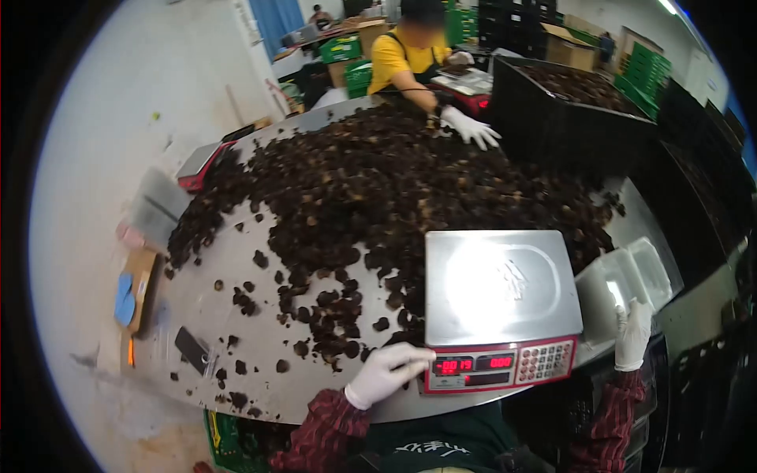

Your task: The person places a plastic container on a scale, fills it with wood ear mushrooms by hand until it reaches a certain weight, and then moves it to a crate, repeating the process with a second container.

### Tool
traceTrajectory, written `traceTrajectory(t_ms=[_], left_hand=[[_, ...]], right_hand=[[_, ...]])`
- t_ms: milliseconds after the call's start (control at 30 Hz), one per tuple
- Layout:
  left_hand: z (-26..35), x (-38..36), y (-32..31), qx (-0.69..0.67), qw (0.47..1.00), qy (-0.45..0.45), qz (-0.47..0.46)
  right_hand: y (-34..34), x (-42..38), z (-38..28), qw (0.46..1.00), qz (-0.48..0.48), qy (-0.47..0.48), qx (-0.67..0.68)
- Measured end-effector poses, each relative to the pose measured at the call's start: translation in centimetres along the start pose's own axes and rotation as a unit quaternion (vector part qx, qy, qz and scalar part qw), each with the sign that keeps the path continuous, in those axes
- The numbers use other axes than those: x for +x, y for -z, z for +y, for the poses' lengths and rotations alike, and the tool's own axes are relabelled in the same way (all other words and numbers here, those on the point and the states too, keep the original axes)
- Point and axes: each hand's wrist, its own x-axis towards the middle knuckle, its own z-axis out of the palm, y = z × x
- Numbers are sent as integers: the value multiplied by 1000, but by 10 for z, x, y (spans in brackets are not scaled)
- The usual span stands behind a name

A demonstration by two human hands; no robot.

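Note:
My left hand [386, 374], in a white glove, reaches to the front left corner of a red scale [505, 296] with a metal pan. Its fingers are stretched out and touch the scale's edge beside the lit display, which seems to read -0.019. Nothing shows on the pan except glare. To the right of the scale, my right hand [633, 335], also gloved, has its fingers on the near edge of a clear plastic container [603, 288] and seems to grip it. Dark brown, mushroom-like pieces [371, 181] lie heaped behind the scale.
Across the table [260, 315] a person in a yellow shirt [390, 59] rests one gloved hand by the heap. A large black bin [568, 126] stands at the right. Another scale [205, 162], a cardboard box [139, 292] and a phone [193, 348] are on the left.

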Motion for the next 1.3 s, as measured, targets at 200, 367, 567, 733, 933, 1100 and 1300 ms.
traceTrajectory(t_ms=[200, 367, 567, 733, 933, 1100, 1300], left_hand=[[-57, 92, 62, 249, 959, -73, 118], [-84, 172, 64, 408, 901, -85, 115], [-111, 142, 67, 444, 896, -4, 19], [-100, 64, 96, 420, 906, 10, -47], [-48, 80, 140, 218, 970, 39, -101], [-119, 172, 167, 400, 884, 38, 239], [-141, 183, 172, 361, 899, 81, 233]], right_hand=[[-43, -8, 30, 985, -160, -42, -48], [-41, -5, 18, 981, -148, -98, -77], [-41, -8, 17, 986, -127, -70, -85], [-42, -11, 18, 986, -124, -76, -76], [-39, -12, 27, 989, -136, -35, -48], [-31, -7, 39, 988, -152, 0, 28], [-16, 12, 22, 964, -170, -202, 41]])
